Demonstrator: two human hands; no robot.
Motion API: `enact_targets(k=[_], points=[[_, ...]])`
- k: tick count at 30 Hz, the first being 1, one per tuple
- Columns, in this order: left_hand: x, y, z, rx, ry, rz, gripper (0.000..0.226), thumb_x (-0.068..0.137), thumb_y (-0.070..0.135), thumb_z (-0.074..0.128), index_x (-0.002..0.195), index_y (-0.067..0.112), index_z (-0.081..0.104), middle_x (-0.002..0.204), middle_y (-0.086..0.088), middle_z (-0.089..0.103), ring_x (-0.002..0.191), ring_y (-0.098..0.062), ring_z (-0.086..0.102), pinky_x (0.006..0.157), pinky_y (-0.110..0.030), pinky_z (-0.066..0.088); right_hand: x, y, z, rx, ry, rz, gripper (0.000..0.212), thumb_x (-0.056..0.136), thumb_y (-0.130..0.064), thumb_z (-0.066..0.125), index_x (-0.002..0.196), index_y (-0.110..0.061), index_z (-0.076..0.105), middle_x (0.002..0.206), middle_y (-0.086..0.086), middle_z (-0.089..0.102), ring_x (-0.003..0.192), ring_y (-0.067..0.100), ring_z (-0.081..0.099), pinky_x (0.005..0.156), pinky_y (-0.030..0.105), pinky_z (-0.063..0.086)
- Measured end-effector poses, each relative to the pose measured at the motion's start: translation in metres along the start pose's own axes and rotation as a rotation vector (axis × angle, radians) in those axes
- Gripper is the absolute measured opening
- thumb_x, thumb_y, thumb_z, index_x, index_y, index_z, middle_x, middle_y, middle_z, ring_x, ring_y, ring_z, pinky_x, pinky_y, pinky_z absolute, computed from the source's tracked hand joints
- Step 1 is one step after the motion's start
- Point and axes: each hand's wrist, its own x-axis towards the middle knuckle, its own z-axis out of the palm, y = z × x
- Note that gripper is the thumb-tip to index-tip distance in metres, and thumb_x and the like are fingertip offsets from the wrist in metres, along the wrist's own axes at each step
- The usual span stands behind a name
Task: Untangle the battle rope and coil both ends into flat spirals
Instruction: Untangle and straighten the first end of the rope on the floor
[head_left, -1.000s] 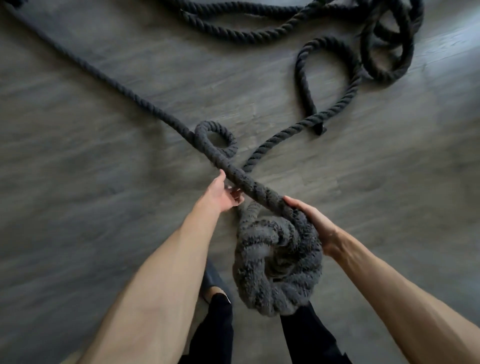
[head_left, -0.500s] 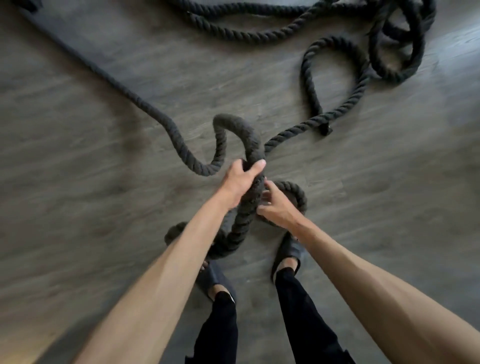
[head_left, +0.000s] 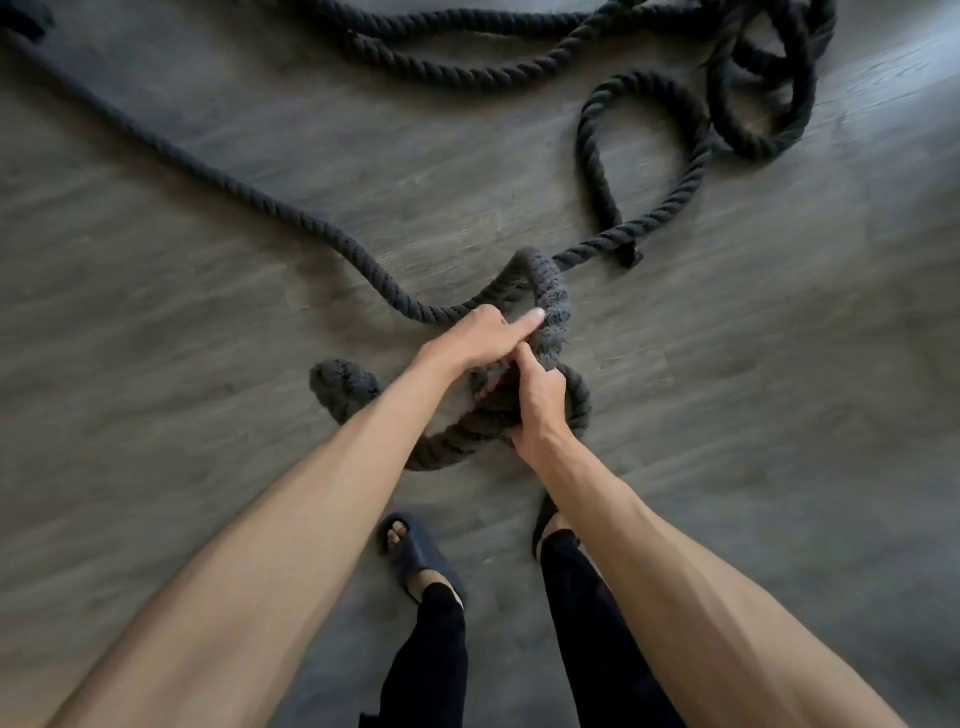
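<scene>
A thick dark battle rope (head_left: 218, 171) snakes across the grey wood floor from the far left toward me. Just ahead of my feet it forms a loose, raised loop (head_left: 545, 291) and a low tangle on the floor (head_left: 579, 405). My left hand (head_left: 483, 338) grips the rope at the base of the raised loop, index finger stretched along it. My right hand (head_left: 537, 408) grips the strand just below, fingers curled round it. A blunt bend of rope (head_left: 343, 382) lies on the floor left of my left forearm.
More rope lies in loose loops at the far right (head_left: 758, 93) and along the top (head_left: 467, 62). A cut rope end (head_left: 631, 254) rests beyond the raised loop. My feet in dark sandals (head_left: 415, 556) stand just behind the tangle.
The tight bundle I held a second ago has dropped to the floor and spread out. Both hands have moved forward and closer together on the rope, and the raised loop has shifted right.
</scene>
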Motion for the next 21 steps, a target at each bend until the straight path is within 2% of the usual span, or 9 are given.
enact_targets(k=[2, 4, 6, 8, 12, 14, 16, 18, 21], points=[[0.014, -0.003, 0.000, -0.251, 0.151, -0.088, 0.054, 0.099, 0.051, 0.040, 0.071, 0.010, 0.061, 0.084, -0.015, 0.074, 0.066, -0.022, 0.068, 0.059, -0.022, 0.051, 0.002, -0.008, -0.014, -0.004, -0.093, 0.048, 0.040, 0.068, -0.048, 0.081, 0.068, -0.009, 0.077, 0.064, 0.020, 0.065, 0.059, 0.034, 0.063, 0.068, 0.045, 0.056], [0.025, -0.011, 0.001, -0.413, 0.114, -0.224, 0.056, 0.103, 0.048, 0.035, 0.107, -0.001, 0.061, 0.104, -0.024, 0.072, 0.082, -0.031, 0.072, 0.053, -0.027, 0.046, 0.005, -0.014, -0.035, 0.075, -0.239, 0.148, 0.037, 0.075, -0.039, 0.078, 0.054, -0.011, 0.065, 0.052, 0.015, 0.052, 0.047, 0.029, 0.051, 0.057, 0.037, 0.051], [0.028, -0.019, 0.009, -0.548, -0.106, -0.358, 0.070, 0.100, 0.057, 0.033, 0.143, 0.002, 0.038, 0.121, -0.027, 0.065, 0.108, -0.036, 0.066, 0.077, -0.038, 0.051, 0.005, -0.016, -0.060, 0.097, -0.499, 0.297, 0.036, 0.080, -0.035, 0.071, 0.060, -0.010, 0.053, 0.049, 0.011, 0.042, 0.047, 0.027, 0.044, 0.052, 0.032, 0.046], [0.026, -0.021, 0.024, -0.801, -0.339, -0.445, 0.084, 0.095, 0.068, 0.029, 0.149, 0.003, 0.027, 0.137, -0.026, 0.054, 0.127, -0.036, 0.053, 0.112, -0.052, 0.031, 0.001, -0.017, -0.078, 0.047, -0.763, 0.437, 0.031, 0.084, -0.032, 0.064, 0.070, -0.011, 0.047, 0.051, 0.008, 0.037, 0.049, 0.023, 0.037, 0.051, 0.032, 0.043], [0.021, -0.021, 0.060, -1.489, -0.381, -0.430, 0.075, 0.097, 0.062, 0.034, 0.133, -0.003, 0.043, 0.126, -0.032, 0.057, 0.106, -0.040, 0.061, 0.099, -0.050, 0.045, -0.005, -0.009, -0.093, -0.062, -0.992, 0.559, 0.023, 0.088, -0.026, 0.055, 0.075, -0.011, 0.044, 0.052, 0.006, 0.038, 0.050, 0.021, 0.036, 0.051, 0.031, 0.042], [0.019, -0.021, 0.067, -1.579, -0.272, -0.434, 0.055, 0.098, 0.052, 0.045, 0.105, -0.001, 0.056, 0.088, -0.018, 0.066, 0.072, -0.029, 0.067, 0.070, -0.040, 0.057, -0.006, -0.003, -0.096, -0.139, -0.937, 0.555, 0.026, 0.090, -0.029, 0.060, 0.076, -0.010, 0.048, 0.054, 0.007, 0.043, 0.051, 0.022, 0.041, 0.055, 0.032, 0.046], [0.023, -0.014, 0.068, -1.540, -0.086, -0.478, 0.042, 0.096, 0.044, 0.054, 0.081, 0.005, 0.051, 0.061, -0.009, 0.055, 0.045, -0.020, 0.055, 0.049, -0.027, 0.049, -0.005, 0.006, -0.097, -0.255, -0.730, 0.451, 0.033, 0.085, -0.038, 0.075, 0.079, -0.009, 0.061, 0.061, 0.010, 0.056, 0.056, 0.024, 0.055, 0.061, 0.034, 0.052], [0.026, -0.008, 0.064, -1.351, 0.258, -0.505, 0.040, 0.094, 0.038, 0.059, 0.076, 0.005, 0.046, 0.059, -0.011, 0.053, 0.043, -0.020, 0.050, 0.049, -0.029, 0.047, -0.006, 0.024, -0.096, -0.408, -0.462, 0.216, 0.038, 0.077, -0.049, 0.083, 0.084, -0.014, 0.070, 0.073, 0.007, 0.070, 0.066, 0.022, 0.066, 0.063, 0.032, 0.054], [0.031, -0.008, 0.050, -1.151, 0.611, -0.551, 0.048, 0.097, 0.040, 0.054, 0.070, 0.000, 0.053, 0.075, -0.022, 0.066, 0.066, -0.033, 0.066, 0.067, -0.045, 0.058, -0.011, 0.060, -0.095, -0.732, -0.197, -0.123, 0.047, 0.077, -0.050, 0.081, 0.104, -0.019, 0.059, 0.096, -0.004, 0.070, 0.090, 0.013, 0.065, 0.074, 0.029, 0.051]])
